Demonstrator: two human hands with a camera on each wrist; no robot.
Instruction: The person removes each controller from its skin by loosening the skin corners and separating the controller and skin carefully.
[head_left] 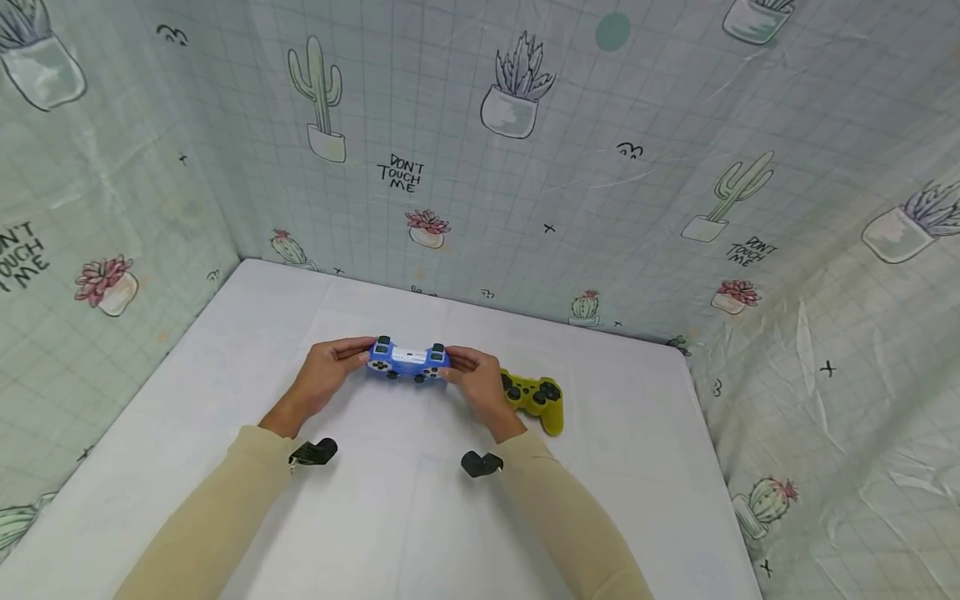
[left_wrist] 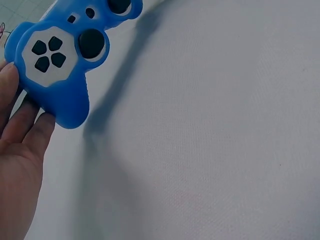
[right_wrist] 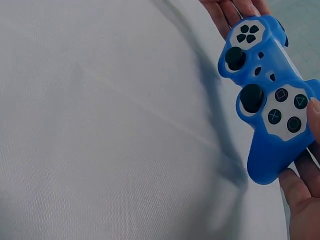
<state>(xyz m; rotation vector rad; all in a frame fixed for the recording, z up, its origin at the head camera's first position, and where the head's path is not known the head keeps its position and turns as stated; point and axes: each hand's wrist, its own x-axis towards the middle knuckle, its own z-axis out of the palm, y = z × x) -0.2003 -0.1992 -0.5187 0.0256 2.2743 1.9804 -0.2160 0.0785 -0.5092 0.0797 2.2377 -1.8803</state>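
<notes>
- From my remote seat I am holding the blue controller (head_left: pixel 408 361) with both hands, raising it above the white counter (head_left: pixel 405 525), left of centre and nearer the far edge.
- My left hand (head_left: pixel 321 375) is gripping the end toward the counter's left edge; its thumb is lying along the controller's side and its fingers (left_wrist: pixel 40 134) are bending behind the handle.
- My right hand (head_left: pixel 483 385) is gripping the other end, the thumb resting on the side next to the triangle button, the fingers (right_wrist: pixel 295 190) supporting the handle from behind.
- The controller's button face and both thumbsticks are turning toward my wrist views, and its shadow (right_wrist: pixel 215 105) is falling across the counter.
- A yellow controller (head_left: pixel 553 408) is lying on the counter just beside my right hand, toward the right edge; the hand is hiding its left end.
- Black cameras (head_left: pixel 318 452) are sitting at the cuffs of the beige sleeves (head_left: pixel 210 517).
- Cactus-printed cloth (head_left: pixel 450 108) is rising behind the far edge and along both sides.
</notes>
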